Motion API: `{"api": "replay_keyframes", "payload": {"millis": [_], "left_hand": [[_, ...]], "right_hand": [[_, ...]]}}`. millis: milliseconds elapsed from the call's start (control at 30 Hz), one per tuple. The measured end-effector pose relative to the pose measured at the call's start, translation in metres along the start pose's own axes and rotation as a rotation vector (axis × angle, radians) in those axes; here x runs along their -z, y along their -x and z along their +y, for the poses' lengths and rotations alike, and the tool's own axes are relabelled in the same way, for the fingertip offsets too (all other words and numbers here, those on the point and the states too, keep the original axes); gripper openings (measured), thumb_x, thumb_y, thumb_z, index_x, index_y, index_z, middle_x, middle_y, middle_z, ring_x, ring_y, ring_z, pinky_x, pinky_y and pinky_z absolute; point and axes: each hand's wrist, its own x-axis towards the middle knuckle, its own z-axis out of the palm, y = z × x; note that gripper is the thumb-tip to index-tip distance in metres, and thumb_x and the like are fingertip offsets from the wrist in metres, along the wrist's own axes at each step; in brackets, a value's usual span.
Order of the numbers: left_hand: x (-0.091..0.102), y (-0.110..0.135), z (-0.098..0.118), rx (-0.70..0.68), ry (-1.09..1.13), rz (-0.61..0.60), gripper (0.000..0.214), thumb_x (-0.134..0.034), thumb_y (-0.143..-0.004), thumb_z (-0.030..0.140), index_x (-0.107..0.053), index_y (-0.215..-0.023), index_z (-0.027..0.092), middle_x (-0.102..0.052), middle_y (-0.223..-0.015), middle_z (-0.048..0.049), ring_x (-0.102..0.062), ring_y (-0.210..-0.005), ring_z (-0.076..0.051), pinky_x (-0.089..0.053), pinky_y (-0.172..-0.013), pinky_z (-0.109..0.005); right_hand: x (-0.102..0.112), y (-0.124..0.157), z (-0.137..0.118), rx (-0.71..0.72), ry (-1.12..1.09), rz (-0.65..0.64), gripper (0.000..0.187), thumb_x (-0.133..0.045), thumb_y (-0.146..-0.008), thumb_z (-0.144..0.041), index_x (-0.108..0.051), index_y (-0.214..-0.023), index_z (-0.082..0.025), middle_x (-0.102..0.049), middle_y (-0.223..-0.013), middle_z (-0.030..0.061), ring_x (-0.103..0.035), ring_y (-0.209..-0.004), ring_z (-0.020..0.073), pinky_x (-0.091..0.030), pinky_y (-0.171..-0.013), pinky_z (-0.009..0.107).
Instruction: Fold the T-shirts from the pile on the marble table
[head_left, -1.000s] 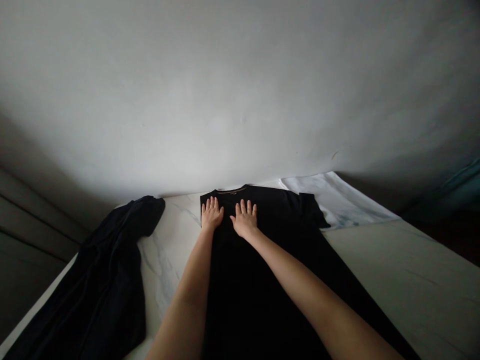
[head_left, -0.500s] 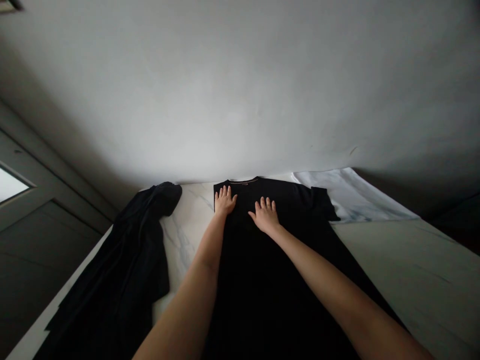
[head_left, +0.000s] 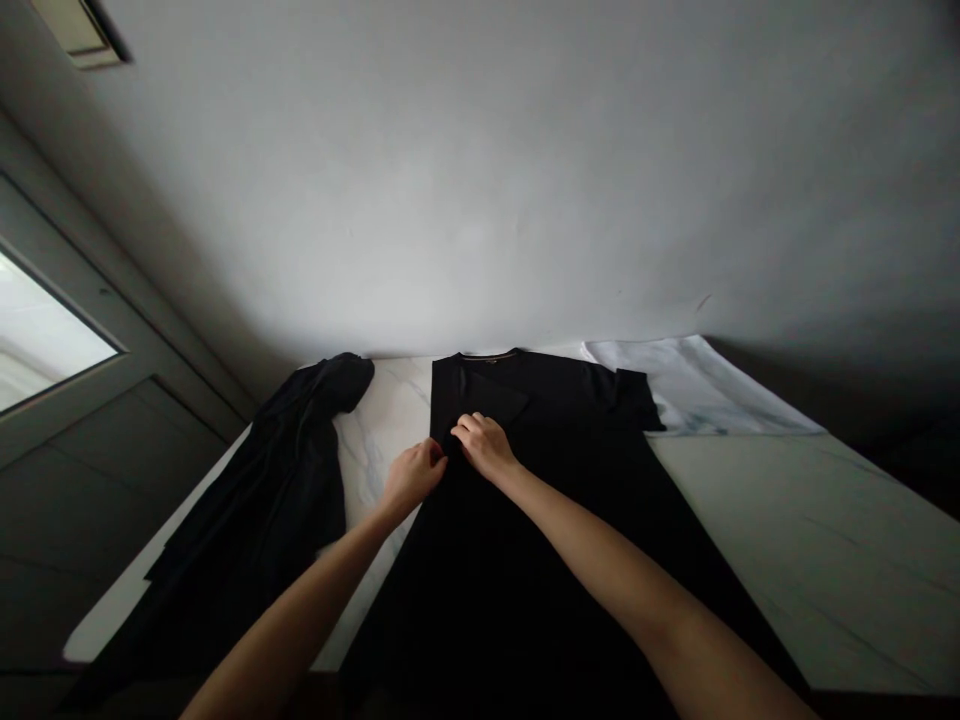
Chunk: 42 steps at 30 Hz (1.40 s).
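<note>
A black T-shirt (head_left: 570,520) lies spread on the marble-patterned table, its neckline toward the wall. Its left sleeve is folded inward over the chest, while the right sleeve sticks out to the side. My left hand (head_left: 416,474) is closed at the shirt's left edge, just below that folded sleeve, pinching the cloth. Close beside it, my right hand (head_left: 486,446) has its fingers curled down and closed on the fabric. Dark cloth and shade hide the exact grip of the fingertips.
To the left, a crumpled dark garment (head_left: 262,490) hangs over the table's front edge. A white cloth (head_left: 675,385) lies at the back right, partly beside the T-shirt's sleeve. The table (head_left: 810,560) stands against a pale wall (head_left: 480,180); a panelled door (head_left: 97,420) is at left.
Both hands have gone from lying flat on the chest to closing on the cloth at the left side, lower down. The view has shifted slightly, showing more of the door.
</note>
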Motion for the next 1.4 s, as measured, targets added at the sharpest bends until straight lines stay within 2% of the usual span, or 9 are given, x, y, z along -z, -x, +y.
{"api": "replay_keyframes", "payload": {"millis": [367,600,767,867,967,1067,1167,1300,1400], "left_hand": [[0.0,0.099,-0.003,0.107,0.07,-0.181,0.016,-0.06,-0.085,0.028,-0.056,-0.101,0.025,-0.068,-0.072,0.0033,-0.067,-0.074,-0.018,-0.039,-0.065,-0.026],[-0.014,0.166,-0.004,0.196,0.056,-0.067,0.012,-0.05,-0.089,0.025,-0.051,-0.1,0.028,-0.065,-0.068,0.004,-0.066,-0.069,-0.018,-0.039,-0.062,-0.026],[-0.002,0.172,0.019,0.097,-0.024,-0.08,0.015,-0.043,-0.093,0.025,-0.051,-0.106,0.028,-0.071,-0.08,0.0011,-0.07,-0.074,-0.02,-0.044,-0.064,-0.027],[0.0,0.166,0.033,-0.017,-0.081,-0.137,0.02,-0.04,-0.094,0.019,-0.051,-0.108,0.026,-0.074,-0.088,-0.0011,-0.072,-0.079,-0.022,-0.045,-0.063,-0.028],[-0.005,0.16,0.041,-0.073,-0.117,-0.197,0.021,-0.04,-0.093,0.015,-0.052,-0.108,0.025,-0.074,-0.089,-0.0017,-0.073,-0.079,-0.023,-0.045,-0.062,-0.029],[-0.01,0.16,0.045,-0.112,-0.075,-0.205,0.021,-0.041,-0.093,0.014,-0.052,-0.107,0.025,-0.074,-0.088,-0.001,-0.073,-0.078,-0.022,-0.044,-0.06,-0.028],[-0.014,0.163,0.047,-0.145,0.044,-0.168,0.018,-0.041,-0.093,0.015,-0.052,-0.102,0.024,-0.072,-0.087,-0.0007,-0.071,-0.075,-0.02,-0.044,-0.06,-0.027],[-0.017,0.168,0.049,-0.236,0.28,-0.146,0.016,-0.053,-0.087,0.014,-0.053,-0.1,0.023,-0.07,-0.089,-0.0001,-0.068,-0.074,-0.017,-0.046,-0.064,-0.026],[-0.013,0.163,0.041,-0.298,0.478,-0.264,0.015,-0.061,-0.083,0.017,-0.056,-0.096,0.022,-0.068,-0.081,0.0024,-0.064,-0.068,-0.014,-0.045,-0.06,-0.023]], "right_hand": [[-0.024,0.007,0.006,-0.099,-0.085,0.038,0.032,-0.039,-0.097,-0.007,-0.068,-0.099,-0.02,-0.066,-0.104,0.0077,-0.059,-0.092,0.0196,-0.043,-0.08,0.028],[-0.016,0.008,0.005,-0.165,-0.121,0.018,0.035,-0.034,-0.093,0.0,-0.064,-0.1,-0.017,-0.064,-0.103,0.0107,-0.058,-0.091,0.0204,-0.042,-0.08,0.028],[-0.012,0.008,0.001,-0.152,-0.138,-0.019,0.031,-0.038,-0.089,0.002,-0.062,-0.098,-0.017,-0.063,-0.104,0.0129,-0.059,-0.094,0.0232,-0.046,-0.084,0.032],[-0.013,0.019,-0.004,-0.185,-0.292,0.025,0.023,-0.052,-0.084,-0.001,-0.059,-0.1,-0.017,-0.06,-0.11,0.0146,-0.059,-0.101,0.0254,-0.049,-0.089,0.037],[-0.014,0.042,-0.012,-0.336,-0.691,0.085,0.03,-0.062,-0.079,-0.007,-0.054,-0.104,-0.019,-0.059,-0.108,0.0098,-0.063,-0.091,0.0206,-0.054,-0.085,0.038],[-0.006,0.067,-0.023,-0.62,-1.22,-0.049,0.027,-0.064,-0.081,-0.016,-0.049,-0.102,-0.021,-0.06,-0.087,0.0003,-0.064,-0.074,0.0149,-0.057,-0.073,0.034],[0.009,0.086,-0.038,-0.818,-1.561,-0.176,0.032,-0.069,-0.08,-0.022,-0.047,-0.103,-0.022,-0.062,-0.08,-0.0019,-0.066,-0.077,0.0157,-0.057,-0.067,0.03],[0.016,0.104,-0.055,-0.845,-1.56,-0.259,0.044,-0.074,-0.077,-0.029,-0.048,-0.112,-0.023,-0.057,-0.068,-0.0073,-0.061,-0.062,0.0132,-0.048,-0.054,0.023],[0.005,0.119,-0.065,-0.88,-1.472,-0.225,0.055,-0.079,-0.071,-0.032,-0.05,-0.116,-0.021,-0.053,-0.061,-0.01,-0.054,-0.052,0.0105,-0.041,-0.049,0.021]]}}
